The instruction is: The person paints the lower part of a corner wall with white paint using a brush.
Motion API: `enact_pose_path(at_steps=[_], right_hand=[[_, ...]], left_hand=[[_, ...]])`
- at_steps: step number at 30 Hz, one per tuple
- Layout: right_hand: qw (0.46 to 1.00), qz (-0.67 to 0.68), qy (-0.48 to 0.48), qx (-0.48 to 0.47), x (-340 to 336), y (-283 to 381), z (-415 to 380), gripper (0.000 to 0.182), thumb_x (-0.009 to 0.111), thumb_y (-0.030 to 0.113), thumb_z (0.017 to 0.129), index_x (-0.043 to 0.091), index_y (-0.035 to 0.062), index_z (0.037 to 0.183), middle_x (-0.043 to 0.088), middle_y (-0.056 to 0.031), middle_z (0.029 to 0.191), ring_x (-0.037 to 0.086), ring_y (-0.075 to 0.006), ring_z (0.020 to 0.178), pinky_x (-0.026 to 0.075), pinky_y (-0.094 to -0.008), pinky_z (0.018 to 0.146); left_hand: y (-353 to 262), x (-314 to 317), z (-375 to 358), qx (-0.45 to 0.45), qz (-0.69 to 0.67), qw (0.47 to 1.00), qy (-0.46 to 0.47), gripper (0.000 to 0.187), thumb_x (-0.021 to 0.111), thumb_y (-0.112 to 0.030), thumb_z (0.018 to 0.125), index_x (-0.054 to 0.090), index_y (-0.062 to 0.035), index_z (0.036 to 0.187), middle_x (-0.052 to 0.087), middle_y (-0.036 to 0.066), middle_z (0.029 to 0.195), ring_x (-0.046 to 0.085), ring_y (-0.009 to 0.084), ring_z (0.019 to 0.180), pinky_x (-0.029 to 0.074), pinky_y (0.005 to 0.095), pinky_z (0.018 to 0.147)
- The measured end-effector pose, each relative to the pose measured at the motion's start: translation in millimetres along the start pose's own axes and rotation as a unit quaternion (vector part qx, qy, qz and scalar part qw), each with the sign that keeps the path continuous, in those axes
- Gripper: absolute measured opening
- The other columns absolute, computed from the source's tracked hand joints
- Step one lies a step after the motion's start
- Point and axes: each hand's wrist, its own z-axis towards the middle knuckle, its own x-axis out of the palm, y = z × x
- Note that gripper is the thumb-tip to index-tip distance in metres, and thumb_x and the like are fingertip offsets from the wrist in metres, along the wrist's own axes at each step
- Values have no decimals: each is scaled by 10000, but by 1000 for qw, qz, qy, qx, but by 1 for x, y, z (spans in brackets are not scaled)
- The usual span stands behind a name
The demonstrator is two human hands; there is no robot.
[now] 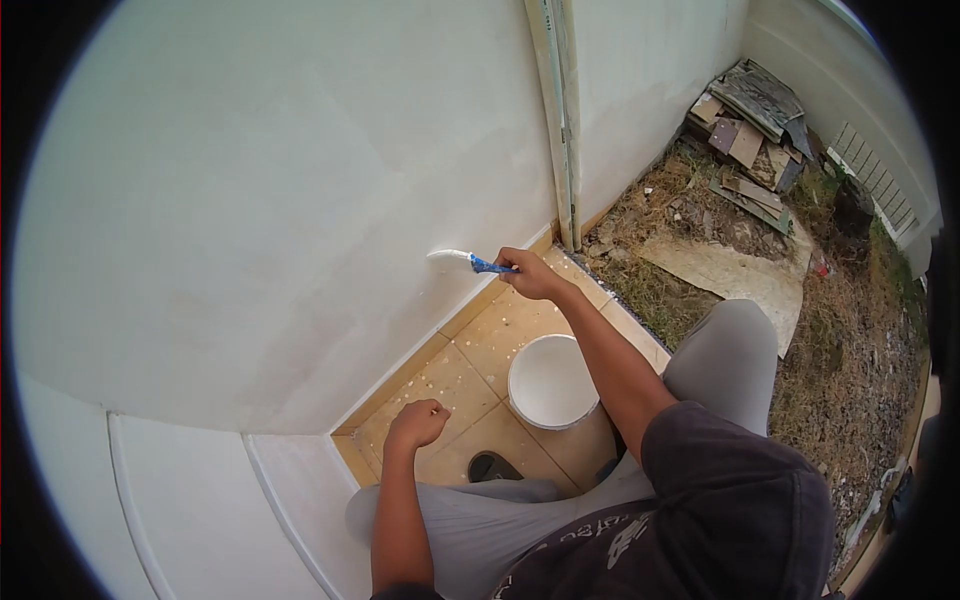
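My right hand [528, 273] grips the blue handle of a paintbrush [484, 264]. White paint covers its bristles, which rest at or very near the lower part of the white wall [330, 180]; contact is hard to judge. My left hand [419, 424] is curled into a fist above the tiles, with nothing visible in it. Between my arms a white bucket [553, 382] stands on the floor, its inside white. Faint darker, damp-looking patches mark the wall left of the brush.
Tan floor tiles [475, 375] carry white paint spots. A pipe or post [560, 120] runs up the wall. Right of the tiles lies rough grassy ground with a flat sheet [735, 265] and a pile of boards [755, 125]. My shoe [492, 466] stands near the bucket.
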Motion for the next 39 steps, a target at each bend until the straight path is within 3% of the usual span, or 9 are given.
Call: enact_pose_path(at_steps=[5,10,13,16,23,26,31,37,39], right_hand=[[984,-49,-166,51,-89,-49,2,142,637,36,792,580,-8,915,638,-137,807,607,-246,765,475,-373,702],[921,-129,-340,138,-95,-40,-11,121,603,31,799,573,8,914,632,-175,755,619,-285,693,473,-381,646],[884,-185,-401,150,-82,-41,-15,144,571,16,807,572,30,951,629,-230,791,633,-402,761,475,-433,671],[913,-166,-359,96,-39,-38,-9,147,559,15,820,548,17,966,621,-257,822,617,-446,809,470,-463,685],[990,-64,-126,-15,145,6,-50,128,529,-35,818,468,-12,929,527,-252,801,531,-463,789,402,-527,687],[998,-51,-21,-39,171,21,-60,132,527,-24,817,478,-6,938,549,-244,840,534,-457,803,409,-538,711],[972,-66,214,-76,167,29,-54,118,525,-4,824,496,-1,938,567,-240,868,553,-450,839,426,-520,731],[999,-47,28,1,74,-5,-17,109,543,16,833,551,1,941,605,-226,799,593,-403,801,451,-448,695],[996,-81,-31,38,15,-26,-13,112,591,11,835,565,-11,942,604,-169,771,584,-275,734,465,-372,696]], left_hand=[[-8,-6,0,-42,21,998,32,391,555,-396,863,703,-96,1066,686,142,1086,639,297,1035,488,390,899],[-11,-6,2,-42,15,998,45,400,551,-400,860,703,-93,1067,679,147,1107,636,296,1046,486,388,907],[-9,-3,6,-12,7,1000,9,377,580,-344,859,693,-19,1011,694,182,970,664,283,887,505,371,800],[-6,0,8,-5,16,1000,8,373,574,-339,855,692,-19,1007,692,188,996,658,299,931,502,378,826],[-16,-6,8,-21,17,999,26,362,562,-331,854,690,-27,1003,690,185,1006,654,308,942,497,381,837],[-12,-5,8,-39,22,998,37,377,535,-348,829,704,-96,1052,682,159,1087,649,305,1011,496,394,891],[-6,-5,1,-58,9,996,63,353,549,-321,822,704,-96,1044,683,164,1081,649,310,1003,496,388,887],[-6,-7,2,-46,3,997,55,354,550,-318,825,701,-81,1040,684,164,1080,648,316,1005,497,385,886],[-5,-6,1,-41,7,998,55,355,549,-319,827,701,-80,1041,684,163,1081,647,317,1007,497,386,887]])
